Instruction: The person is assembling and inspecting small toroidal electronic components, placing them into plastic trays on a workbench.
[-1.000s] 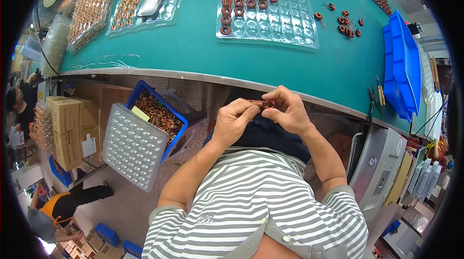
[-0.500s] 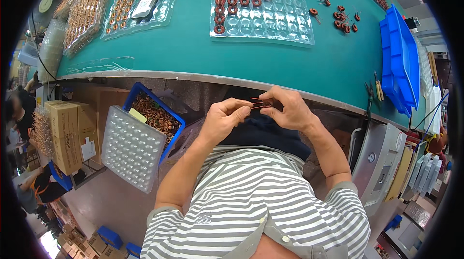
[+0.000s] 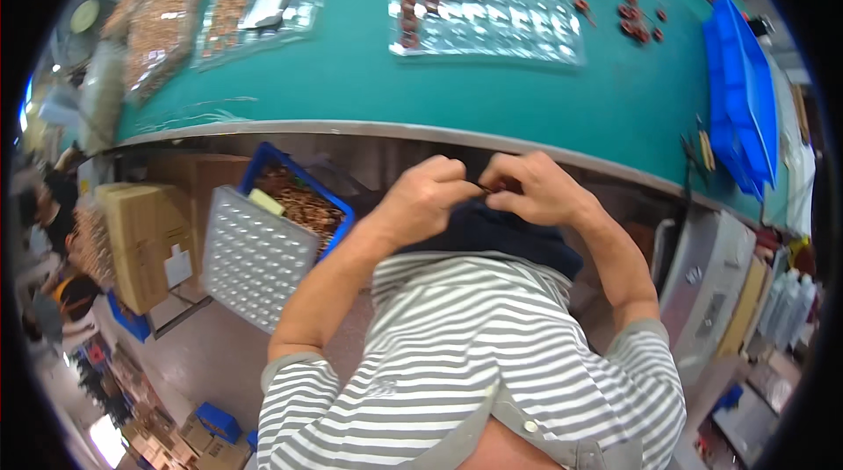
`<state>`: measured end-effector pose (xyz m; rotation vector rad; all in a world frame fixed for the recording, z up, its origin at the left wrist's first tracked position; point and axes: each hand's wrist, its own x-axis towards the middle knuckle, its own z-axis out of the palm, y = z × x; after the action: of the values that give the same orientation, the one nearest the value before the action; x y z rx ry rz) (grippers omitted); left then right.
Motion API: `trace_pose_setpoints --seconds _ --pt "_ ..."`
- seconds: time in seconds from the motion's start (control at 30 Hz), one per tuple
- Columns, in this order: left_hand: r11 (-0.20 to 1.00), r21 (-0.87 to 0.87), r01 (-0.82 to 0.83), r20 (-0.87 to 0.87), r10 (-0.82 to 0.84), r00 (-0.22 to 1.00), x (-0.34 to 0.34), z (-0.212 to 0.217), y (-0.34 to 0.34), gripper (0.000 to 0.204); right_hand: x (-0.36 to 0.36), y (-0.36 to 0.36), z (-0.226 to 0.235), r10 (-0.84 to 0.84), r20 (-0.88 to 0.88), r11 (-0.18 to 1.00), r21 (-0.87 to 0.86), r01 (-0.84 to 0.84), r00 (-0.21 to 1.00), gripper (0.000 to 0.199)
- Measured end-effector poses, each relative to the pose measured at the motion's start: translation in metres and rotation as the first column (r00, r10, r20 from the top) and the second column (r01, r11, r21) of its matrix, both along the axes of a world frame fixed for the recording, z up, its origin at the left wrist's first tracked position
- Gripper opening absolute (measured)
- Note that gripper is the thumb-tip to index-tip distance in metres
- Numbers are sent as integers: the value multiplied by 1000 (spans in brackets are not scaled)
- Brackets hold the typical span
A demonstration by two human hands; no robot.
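Observation:
Below the bench's front edge, both my hands meet over my lap. My right hand [image 3: 537, 191] pinches a small copper-wound ring coil [image 3: 503, 184], mostly covered by the fingers. Close by on its left is my left hand [image 3: 428, 200], with fingers closed at the coil's wire lead; blur hides the exact grip. Up on the bench lies a clear plastic tray [image 3: 518, 31] with round pockets, its left columns filled with similar reddish coils. Several loose coils [image 3: 634, 21] are scattered to the right of that tray.
A blue bin [image 3: 341, 237] of coils stands below the bench on the left, an unfilled pocket tray [image 3: 259, 264] leaning over it. Blue plastic boxes [image 3: 738, 101] and pliers [image 3: 705, 143] are at the bench's right. A phone [image 3: 272, 0] rests on another coil tray, far left.
My left hand has turned over, its back now facing up, and has come closer to the coil. My right hand keeps the coil. The whole view has shifted slightly.

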<state>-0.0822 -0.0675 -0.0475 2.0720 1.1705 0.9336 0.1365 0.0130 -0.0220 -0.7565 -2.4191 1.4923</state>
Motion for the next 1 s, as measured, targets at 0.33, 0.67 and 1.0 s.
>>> trace_pose_setpoints --seconds 0.33,0.67,1.0 --pt "941 -336 -37 387 174 905 19 -15 -9 11 3 -20 -3 -96 -43 981 163 102 994 23" --pt "978 -159 -134 419 190 888 8 -1 3 10 4 -24 -28 -408 -133 878 -326 349 903 14" --pt "931 162 -326 45 323 945 -10 5 -14 51 -38 -12 -29 -524 43 720 -512 469 850 40"
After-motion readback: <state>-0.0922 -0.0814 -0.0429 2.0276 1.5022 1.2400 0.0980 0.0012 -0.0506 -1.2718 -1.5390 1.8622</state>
